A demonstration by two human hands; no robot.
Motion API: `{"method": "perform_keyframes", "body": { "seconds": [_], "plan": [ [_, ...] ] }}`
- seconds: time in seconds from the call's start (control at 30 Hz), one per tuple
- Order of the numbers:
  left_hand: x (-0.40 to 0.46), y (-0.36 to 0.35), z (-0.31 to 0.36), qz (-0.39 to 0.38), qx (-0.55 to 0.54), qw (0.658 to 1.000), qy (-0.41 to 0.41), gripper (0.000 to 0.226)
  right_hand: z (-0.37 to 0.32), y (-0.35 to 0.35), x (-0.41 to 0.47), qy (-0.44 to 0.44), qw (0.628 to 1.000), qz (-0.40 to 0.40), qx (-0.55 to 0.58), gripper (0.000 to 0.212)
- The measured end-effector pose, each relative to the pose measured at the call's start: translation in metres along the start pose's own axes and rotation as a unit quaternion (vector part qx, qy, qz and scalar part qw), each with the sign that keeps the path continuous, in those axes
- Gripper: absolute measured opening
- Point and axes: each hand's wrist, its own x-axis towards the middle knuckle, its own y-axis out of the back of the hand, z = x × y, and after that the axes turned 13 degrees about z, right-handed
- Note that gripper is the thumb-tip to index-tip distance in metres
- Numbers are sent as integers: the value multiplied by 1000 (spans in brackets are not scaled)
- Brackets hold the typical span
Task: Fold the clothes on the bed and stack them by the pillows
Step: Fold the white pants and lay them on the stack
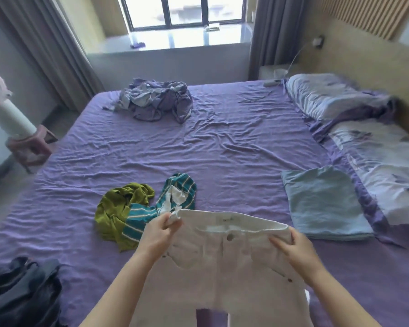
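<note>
Bed (pixel 222 142) fills nearly everything I see, its purple sheet creased. The pillows (pixel 340 102) run along its right side, and a folded light-blue garment (pixel 326 204) already lies just beside them. A crumpled purple-and-grey heap (pixel 156 97) sits at the far end, a dark garment (pixel 21 291) at the near left corner, and an olive top (pixel 118 208) tangled with a teal striped piece (pixel 180 192) lies just beyond my left hand.

White trousers (pixel 222 263) are what I'm working on: I hold them up by the waistband, front button facing me, legs hanging toward me out of view. To fold them well, I think I should keep the waistband taut and level, bring one side over the other so the legs lie matched, then lay them flat on the sheet and double them up before carrying them to the light-blue piece.

My left hand (pixel 158 234) is closed in a pinch on the left corner of the waistband. My right hand (pixel 298 249) grips the right side, fingers curled narrow over the fabric with the thumb behind.
</note>
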Motion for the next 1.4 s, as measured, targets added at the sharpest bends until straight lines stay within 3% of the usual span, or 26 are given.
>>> {"method": "perform_keyframes", "body": {
  "seconds": [0.17,0.37,0.47,0.63,0.77,0.9,1.03,1.1,1.2,1.3,1.4],
  "plan": [
    [18,56,90,44,-62,997,-26,21,-101,42,16,125,990,71,-4,10],
    [20,115,199,187,-97,973,-99,29,-225,85,13,200,960,190,41,14],
    [10,131,252,223,-125,958,-134,28,-284,97,-2,210,956,189,78,15],
    [-16,141,315,255,-150,935,-193,34,-365,108,-41,222,950,122,181,16],
    [-34,139,339,247,-190,923,-228,31,-401,109,-71,248,942,58,220,13],
    [-46,136,346,171,-247,925,-231,17,-417,110,-88,267,935,18,232,18],
    [-49,147,350,99,-320,920,-204,35,-419,114,-91,268,927,3,263,17],
    [-51,152,350,31,-338,914,-221,30,-420,117,-91,269,923,11,275,21],
    [-50,153,346,12,-308,912,-271,43,-424,119,-90,287,913,26,288,24],
    [-48,157,351,60,-285,904,-313,42,-424,119,-89,407,888,64,205,23],
    [-47,162,355,40,-281,897,-340,44,-423,123,-86,572,811,118,29,29]
  ]
}}
